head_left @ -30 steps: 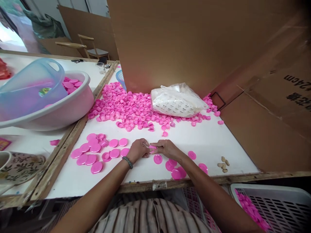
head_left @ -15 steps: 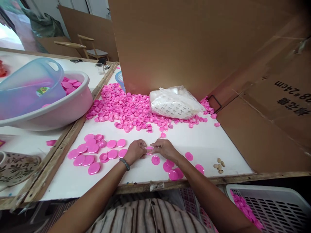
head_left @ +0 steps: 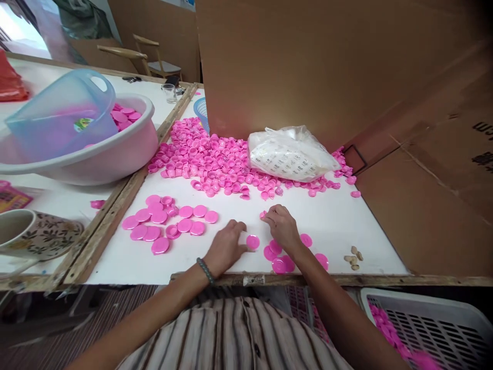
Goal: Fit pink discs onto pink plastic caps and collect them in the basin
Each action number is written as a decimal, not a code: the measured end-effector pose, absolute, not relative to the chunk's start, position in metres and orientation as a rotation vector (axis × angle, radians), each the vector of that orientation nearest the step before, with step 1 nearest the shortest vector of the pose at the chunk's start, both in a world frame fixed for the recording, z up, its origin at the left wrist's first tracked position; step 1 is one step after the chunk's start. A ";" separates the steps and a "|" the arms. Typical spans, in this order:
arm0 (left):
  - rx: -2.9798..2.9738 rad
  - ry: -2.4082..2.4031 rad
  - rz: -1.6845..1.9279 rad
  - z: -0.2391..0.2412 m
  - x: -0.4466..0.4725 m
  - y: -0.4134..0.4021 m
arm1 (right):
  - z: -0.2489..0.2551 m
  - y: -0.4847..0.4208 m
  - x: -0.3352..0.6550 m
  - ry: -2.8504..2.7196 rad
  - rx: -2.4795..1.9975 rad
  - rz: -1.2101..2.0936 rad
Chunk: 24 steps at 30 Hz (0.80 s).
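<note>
My right hand [head_left: 283, 226] is closed in a pinch on a small pink cup-shaped piece [head_left: 263, 214], just above the white tabletop. Thumb and fingers of my left hand [head_left: 227, 247] are apart, reaching toward a round pink disc [head_left: 252, 242]; its thumb tip is at the disc's left edge. More pink discs [head_left: 283, 264] lie under and beside my right wrist. To the left, flat pink discs [head_left: 159, 217] lie in a loose cluster with a few cup-shaped pieces [head_left: 172, 231] among them. A big heap of small pink cup-shaped pieces [head_left: 215, 164] spreads behind my hands.
A white plastic bag [head_left: 290, 156] rests on the heap against a cardboard wall [head_left: 269, 67]. At left are a large basin [head_left: 115, 162] holding a blue scoop [head_left: 57, 118], and a patterned mug [head_left: 50, 234]. Peanuts [head_left: 353, 258] lie front right; a grey crate [head_left: 442, 318] stands below.
My hands have separated. The disc between them now lies at the end of the left row. My left hand has moved toward another disc, while my right has picked up a small cup-shaped piece.
</note>
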<state>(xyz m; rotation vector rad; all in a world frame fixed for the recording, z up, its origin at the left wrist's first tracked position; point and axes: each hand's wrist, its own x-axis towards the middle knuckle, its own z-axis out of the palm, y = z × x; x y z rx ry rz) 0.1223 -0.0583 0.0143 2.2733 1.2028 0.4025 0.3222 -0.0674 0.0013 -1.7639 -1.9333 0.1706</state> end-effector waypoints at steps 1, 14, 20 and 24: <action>2.263 1.135 0.375 0.010 0.129 -0.060 | 0.006 -0.075 0.319 -1.979 -1.732 0.179; 2.168 1.112 0.438 -0.007 0.140 -0.056 | 0.001 -0.118 0.289 -2.496 -1.614 0.021; 2.150 1.086 0.475 -0.012 0.140 -0.056 | 0.003 -0.123 0.270 -2.737 -1.633 -0.363; 2.087 1.054 0.502 -0.013 0.136 -0.054 | 0.006 -0.114 0.274 -2.711 -1.621 -0.225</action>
